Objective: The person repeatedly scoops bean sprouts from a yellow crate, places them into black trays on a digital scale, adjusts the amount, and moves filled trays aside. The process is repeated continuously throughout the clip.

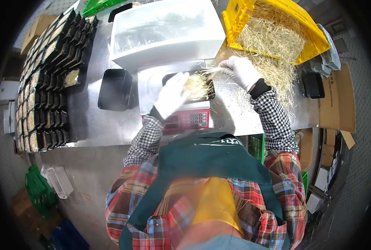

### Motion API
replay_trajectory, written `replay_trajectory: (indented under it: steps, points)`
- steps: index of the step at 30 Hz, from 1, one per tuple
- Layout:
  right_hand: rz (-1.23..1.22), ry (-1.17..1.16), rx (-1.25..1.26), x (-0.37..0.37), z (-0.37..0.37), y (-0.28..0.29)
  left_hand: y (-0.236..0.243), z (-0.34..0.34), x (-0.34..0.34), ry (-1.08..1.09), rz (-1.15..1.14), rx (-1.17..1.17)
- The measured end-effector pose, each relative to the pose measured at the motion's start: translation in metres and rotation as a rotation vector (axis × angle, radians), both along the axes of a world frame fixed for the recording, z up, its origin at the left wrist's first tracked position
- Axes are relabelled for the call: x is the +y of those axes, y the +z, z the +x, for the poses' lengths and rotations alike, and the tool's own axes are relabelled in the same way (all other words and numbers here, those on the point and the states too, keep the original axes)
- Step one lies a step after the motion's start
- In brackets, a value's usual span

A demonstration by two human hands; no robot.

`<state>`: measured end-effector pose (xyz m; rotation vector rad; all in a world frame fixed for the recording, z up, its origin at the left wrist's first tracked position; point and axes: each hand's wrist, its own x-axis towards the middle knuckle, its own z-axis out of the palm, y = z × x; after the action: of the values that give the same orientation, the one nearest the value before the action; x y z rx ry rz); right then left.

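Observation:
A black plastic tray (213,93) sits on the platform of a red digital scale (194,120), filled with pale yellow bean sprouts (199,86). My left hand (171,95), in a white glove, lies over the tray's left side against the sprouts, fingers stretched out. Right of the tray, my gloved right hand (240,71) is closed in a pinch on a few sprout strands that trail toward the tray. Beside that hand spreads a loose heap of sprouts (279,75), spilling from a tipped yellow crate (237,21).
Stacks of filled black trays (43,96) line the metal table's left end. An empty black tray (115,89) lies left of the scale. Behind the scale stands a large white box (164,33). Another black tray (313,85) and a cardboard box (339,93) are at right.

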<state>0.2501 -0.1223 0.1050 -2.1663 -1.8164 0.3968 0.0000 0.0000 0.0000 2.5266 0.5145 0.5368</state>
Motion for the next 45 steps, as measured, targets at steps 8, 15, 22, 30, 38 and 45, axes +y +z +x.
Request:
replay_trajectory:
  steps: [8, 15, 22, 30, 38, 45]
  points:
    - [0.135, 0.116, -0.133, 0.026, -0.077, -0.071, -0.008, -0.010, 0.007, 0.362, -0.138, -0.278]
    - [0.599, -0.491, 0.277, -0.055, -0.014, -0.101, -0.035, 0.002, -0.003, 0.087, 0.258, 0.045]
    - [-0.198, -0.415, -0.155, -0.110, -0.043, -0.145, 0.055, 0.012, -0.024, 0.050, 0.097, -0.069]
    - [0.105, -0.328, -0.130, -0.151, 0.070, -0.231, 0.026, 0.154, -0.121, -0.187, -0.215, -0.152]
    - [-0.029, -0.533, -0.245, -0.252, 0.280, -0.169, -0.100, 0.374, -0.152, -0.161, -0.033, 0.235]
    - [-0.445, -0.158, -0.337, -0.166, 0.352, -0.171, -0.082, 0.474, -0.163, -0.083, 0.146, 0.766]
